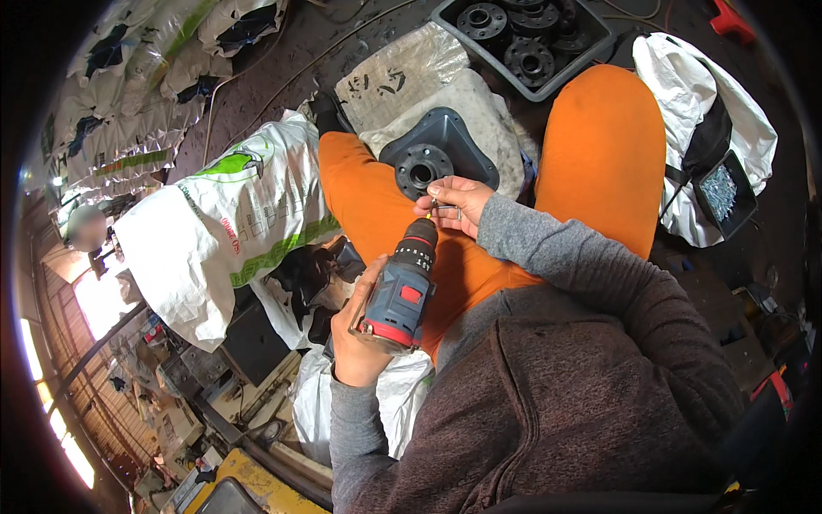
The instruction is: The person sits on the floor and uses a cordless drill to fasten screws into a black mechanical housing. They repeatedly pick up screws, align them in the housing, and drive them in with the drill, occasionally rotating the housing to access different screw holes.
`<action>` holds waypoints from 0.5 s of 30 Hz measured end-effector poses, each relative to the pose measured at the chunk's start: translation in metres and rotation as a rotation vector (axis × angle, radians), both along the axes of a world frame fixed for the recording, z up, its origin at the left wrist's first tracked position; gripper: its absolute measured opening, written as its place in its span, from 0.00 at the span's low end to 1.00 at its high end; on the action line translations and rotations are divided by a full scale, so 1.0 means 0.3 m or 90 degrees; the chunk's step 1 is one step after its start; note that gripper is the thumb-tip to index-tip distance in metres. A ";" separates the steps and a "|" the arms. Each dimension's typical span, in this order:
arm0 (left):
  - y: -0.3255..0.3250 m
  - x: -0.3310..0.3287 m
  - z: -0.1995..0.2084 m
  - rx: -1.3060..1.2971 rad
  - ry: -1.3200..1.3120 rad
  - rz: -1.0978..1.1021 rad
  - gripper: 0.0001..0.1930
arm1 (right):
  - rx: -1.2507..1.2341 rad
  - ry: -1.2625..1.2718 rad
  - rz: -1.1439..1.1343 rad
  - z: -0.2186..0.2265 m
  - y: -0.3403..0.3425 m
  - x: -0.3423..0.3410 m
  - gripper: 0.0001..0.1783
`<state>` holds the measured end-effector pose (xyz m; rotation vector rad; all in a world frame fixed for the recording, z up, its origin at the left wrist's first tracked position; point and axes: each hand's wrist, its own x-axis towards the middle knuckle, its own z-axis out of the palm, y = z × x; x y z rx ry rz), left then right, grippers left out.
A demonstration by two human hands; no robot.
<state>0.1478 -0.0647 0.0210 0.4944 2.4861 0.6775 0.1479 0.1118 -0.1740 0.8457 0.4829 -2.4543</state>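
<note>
My left hand (363, 330) is wrapped around the body of a grey and red cordless drill (396, 295), whose black chuck points away from me. At the tip of its bit, my right hand (458, 204) has its thumb and fingers pinched on small silver metal pieces that look like screws. Just beyond my fingers, a round black flange (422, 170) with a centre hole and a ring of small holes rests on a dark square, dished plastic part (455, 147). That part lies between my orange-trousered legs, over pale cloth (488, 107).
A grey crate (591, 62) at the far side holds several black flanges (528, 60). To the right, a black box (728, 224) of small silver screws sits against a white sack (698, 77). Printed white sacks (248, 197) stand on the left. A cable (295, 77) crosses the dark floor.
</note>
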 end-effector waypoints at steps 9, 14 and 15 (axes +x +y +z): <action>-0.027 -0.085 0.016 0.034 0.012 -0.010 0.13 | 0.291 -0.034 -0.096 -0.131 0.080 -0.021 0.13; -0.044 -0.109 -0.040 -0.026 0.010 0.007 0.12 | 0.261 -0.047 -0.191 -0.154 0.094 -0.094 0.17; -0.044 -0.119 -0.049 -0.042 0.006 -0.018 0.12 | 0.245 -0.051 -0.209 -0.144 0.094 -0.108 0.18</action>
